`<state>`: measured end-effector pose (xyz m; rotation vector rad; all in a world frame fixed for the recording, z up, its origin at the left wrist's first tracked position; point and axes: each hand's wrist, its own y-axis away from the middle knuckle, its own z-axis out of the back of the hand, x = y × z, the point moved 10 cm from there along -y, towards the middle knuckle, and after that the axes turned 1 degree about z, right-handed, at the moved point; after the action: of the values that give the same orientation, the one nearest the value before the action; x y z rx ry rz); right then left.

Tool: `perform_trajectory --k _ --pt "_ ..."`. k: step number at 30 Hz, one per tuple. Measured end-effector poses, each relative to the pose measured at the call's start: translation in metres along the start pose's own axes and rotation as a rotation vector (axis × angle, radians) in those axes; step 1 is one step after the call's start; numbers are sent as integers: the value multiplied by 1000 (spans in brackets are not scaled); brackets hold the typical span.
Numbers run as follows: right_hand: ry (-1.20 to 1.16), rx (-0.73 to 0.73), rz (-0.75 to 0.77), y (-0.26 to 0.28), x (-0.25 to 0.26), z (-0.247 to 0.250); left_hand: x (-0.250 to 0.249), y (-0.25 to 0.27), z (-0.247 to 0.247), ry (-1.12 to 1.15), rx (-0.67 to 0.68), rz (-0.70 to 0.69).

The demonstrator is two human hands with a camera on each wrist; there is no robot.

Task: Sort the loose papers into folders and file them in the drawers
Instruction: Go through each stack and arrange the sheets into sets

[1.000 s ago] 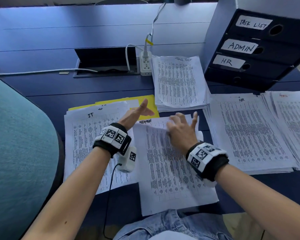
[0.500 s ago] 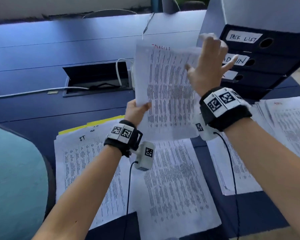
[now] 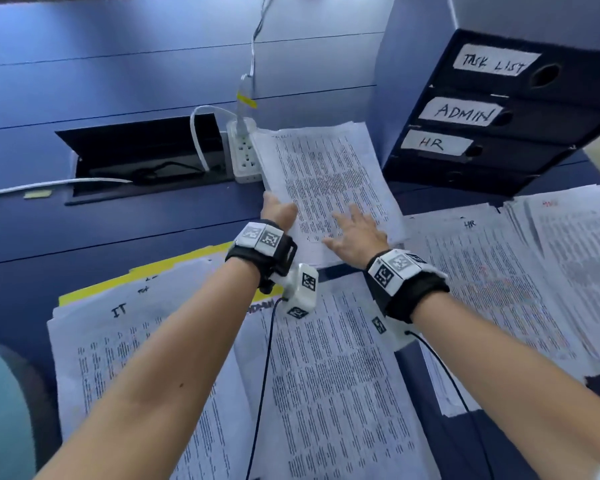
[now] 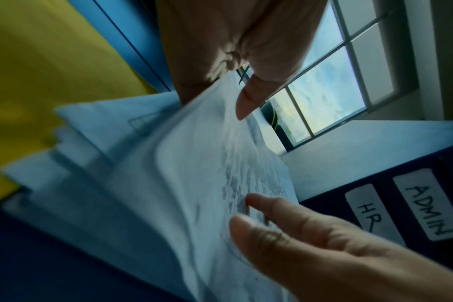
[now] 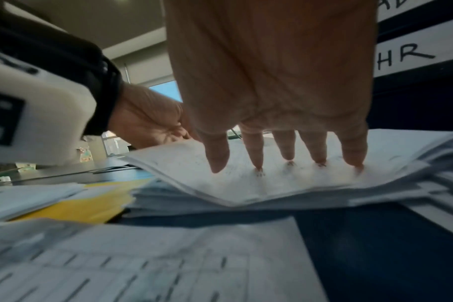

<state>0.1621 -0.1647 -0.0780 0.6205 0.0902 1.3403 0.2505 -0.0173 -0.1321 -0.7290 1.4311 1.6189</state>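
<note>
A printed sheet (image 3: pixel 326 174) lies on top of the far-middle paper stack (image 5: pixel 246 196), beside the dark drawer unit (image 3: pixel 499 133) labelled TASK LIST, ADMIN and HR. My left hand (image 3: pixel 278 211) pinches the sheet's near-left edge, thumb (image 4: pixel 248 102) on top. My right hand (image 3: pixel 352 232) lies flat on the sheet, its straight fingers (image 5: pixel 287 151) pressing it down onto the stack. Nearer me lie the IT stack (image 3: pixel 118 341) on a yellow folder (image 3: pixel 146 275) and the ADMIN stack (image 3: pixel 326 375).
The HR stack (image 3: pixel 482 289) and another paper pile (image 3: pixel 586 265) cover the desk's right side. A white power strip (image 3: pixel 243 154) with cables and an open cable hatch (image 3: pixel 142 157) sit left of the far stack. A teal chair back (image 3: pixel 0 410) is at lower left.
Both hands lifted a sheet from the ADMIN stack, held it up, and have now lowered it onto the far-middle stack. The right hand has gone from gripping its edge to lying flat on it.
</note>
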Motion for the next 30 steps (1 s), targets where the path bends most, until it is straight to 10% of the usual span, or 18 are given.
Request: perform_trajectory --k 11,30 --pt "-12 17 82 21 5 -2 -26 81 51 -202 -135 -59" --pt "134 85 278 133 26 -89 36 177 32 -962 106 -266"
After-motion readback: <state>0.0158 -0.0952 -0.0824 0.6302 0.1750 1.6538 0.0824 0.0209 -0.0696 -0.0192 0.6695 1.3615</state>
